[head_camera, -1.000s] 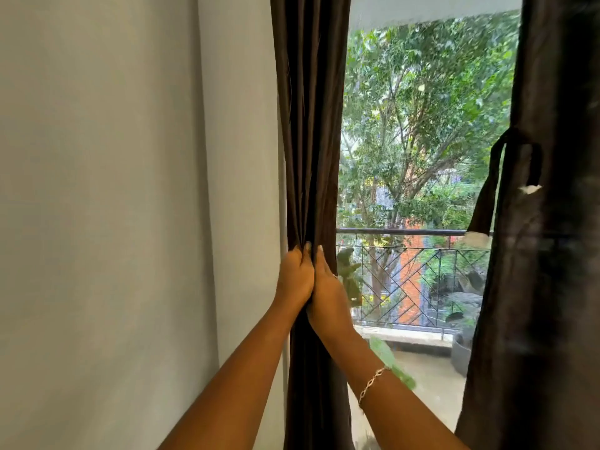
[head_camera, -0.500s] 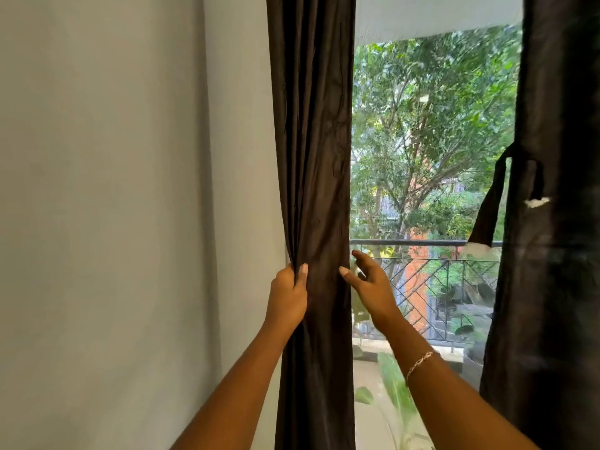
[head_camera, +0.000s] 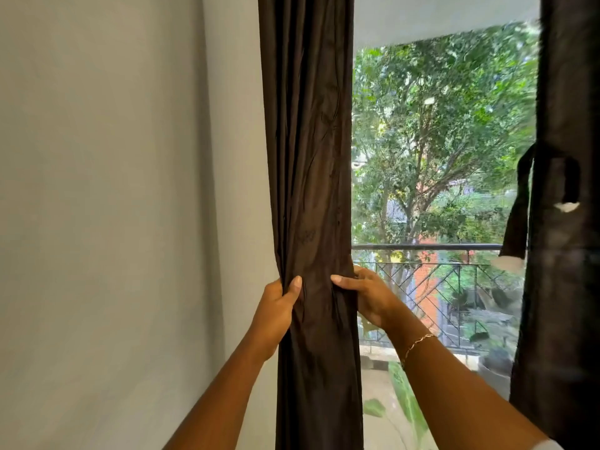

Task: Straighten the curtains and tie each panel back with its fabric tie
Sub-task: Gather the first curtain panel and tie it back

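The left hand [head_camera: 276, 306] and the right hand [head_camera: 370, 297], the latter with a bracelet [head_camera: 415, 344] at the wrist, were raised to the left curtain panel [head_camera: 311, 157]. The panel was gripped from both sides at about rail height. The left fingers [head_camera: 293, 287] were curled round its wall-side edge. The right thumb was laid across the front, with the other right fingers tucked behind the window-side edge. The dark panel was gathered into a narrow, creased column between the two hands, so the straightening was judged to be nearly done on this side. No tie could be seen around it, and the tying was judged to be left. The grey wall [head_camera: 113, 190] lay just beside the panel's left edge, so little room was offered there. Open room was found to the right, across the window gap. At the far right, the right curtain panel [head_camera: 565, 287] was seen hanging blurred, and its fabric tie [head_camera: 519, 216] dangled loose from it with pale ends showing. That panel was therefore judged not yet tied back. Beyond the glass, a balcony railing [head_camera: 428, 247] and a leafy tree [head_camera: 438, 125] were visible.
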